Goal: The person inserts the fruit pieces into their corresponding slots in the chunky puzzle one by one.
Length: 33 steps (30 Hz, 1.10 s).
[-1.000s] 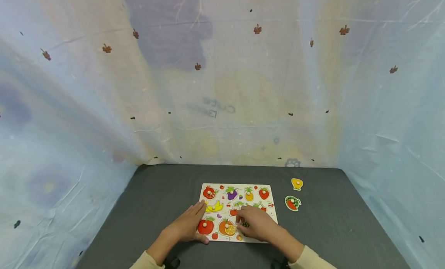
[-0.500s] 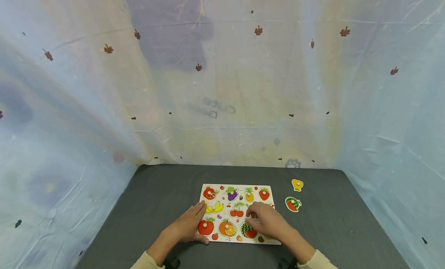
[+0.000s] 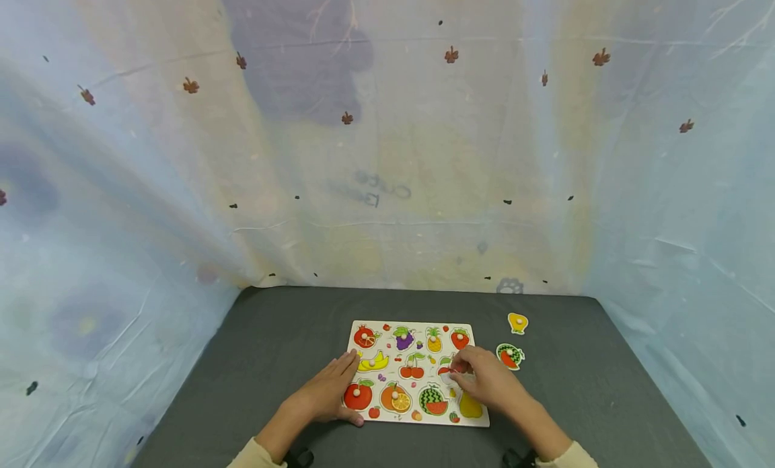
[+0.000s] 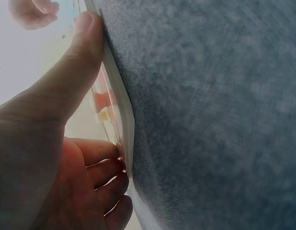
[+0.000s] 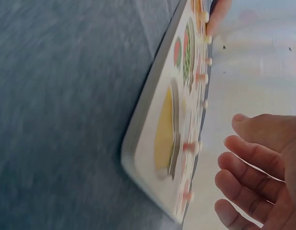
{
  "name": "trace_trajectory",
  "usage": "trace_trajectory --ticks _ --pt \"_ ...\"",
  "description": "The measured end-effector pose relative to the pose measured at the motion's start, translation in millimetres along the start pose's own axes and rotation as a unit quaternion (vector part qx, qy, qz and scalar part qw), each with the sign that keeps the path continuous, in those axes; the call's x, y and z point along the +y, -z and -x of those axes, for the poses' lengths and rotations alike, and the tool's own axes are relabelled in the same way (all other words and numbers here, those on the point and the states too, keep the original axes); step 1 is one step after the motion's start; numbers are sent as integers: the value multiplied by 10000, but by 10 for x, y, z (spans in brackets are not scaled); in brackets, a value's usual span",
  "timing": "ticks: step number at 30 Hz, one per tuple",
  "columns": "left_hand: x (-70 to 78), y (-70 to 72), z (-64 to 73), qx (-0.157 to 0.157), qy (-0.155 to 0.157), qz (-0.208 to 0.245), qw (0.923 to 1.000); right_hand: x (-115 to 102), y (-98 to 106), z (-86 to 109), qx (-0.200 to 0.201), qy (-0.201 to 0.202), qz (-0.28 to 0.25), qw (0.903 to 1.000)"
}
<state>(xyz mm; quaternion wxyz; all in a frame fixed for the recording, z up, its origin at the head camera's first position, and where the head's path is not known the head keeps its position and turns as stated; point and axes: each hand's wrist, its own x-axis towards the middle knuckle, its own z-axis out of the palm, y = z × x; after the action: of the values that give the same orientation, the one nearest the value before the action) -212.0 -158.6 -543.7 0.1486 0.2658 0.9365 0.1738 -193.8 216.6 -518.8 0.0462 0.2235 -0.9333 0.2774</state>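
Note:
A white fruit peg puzzle board (image 3: 478, 421) lies on the dark table. My left hand (image 3: 329, 387) rests flat on its left edge; in the left wrist view the thumb lies along the board's side. My right hand (image 3: 484, 379) hovers over the right side, near the partly covered cherry or apple piece (image 3: 445, 367). In the right wrist view the right fingers (image 5: 248, 153) are loosely bent and hold nothing. Pear (image 3: 471, 406) and watermelon (image 3: 433, 401) pictures on the board show no knobs; the pear one is recessed. Knobbed pieces such as the apple (image 3: 358, 394) sit in place.
Right of the board, a loose pear piece (image 3: 517, 323) lies behind a loose watermelon piece (image 3: 510, 356), both on the grey cloth (image 3: 563, 374). Patterned curtains (image 3: 424, 152) hang behind and at both sides of the table.
My right hand has moved rightward across the board, uncovering the cherries, then the watermelon and pear pictures. My left hand has stayed on the board's left edge.

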Motion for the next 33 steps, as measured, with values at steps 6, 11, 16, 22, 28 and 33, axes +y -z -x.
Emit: trace_trajectory --ticks 6,11,16,22,28,33 --pt "6 1 1 -27 38 -8 10000 87 97 80 106 -334 39 9994" --pt "7 8 0 -45 27 -5 10000 182 166 117 342 -787 205 9961" --pt "-2 7 -3 -59 24 -12 10000 294 239 157 679 -1202 483 9892" --pt "1 12 -3 -61 13 -29 10000 455 326 198 984 -1415 559 9834" --pt "19 22 0 -76 15 -38 10000 585 377 229 1105 -1691 556 9778" --pt "31 22 3 -70 -2 -84 9999 702 390 253 1136 -1866 601 9740"
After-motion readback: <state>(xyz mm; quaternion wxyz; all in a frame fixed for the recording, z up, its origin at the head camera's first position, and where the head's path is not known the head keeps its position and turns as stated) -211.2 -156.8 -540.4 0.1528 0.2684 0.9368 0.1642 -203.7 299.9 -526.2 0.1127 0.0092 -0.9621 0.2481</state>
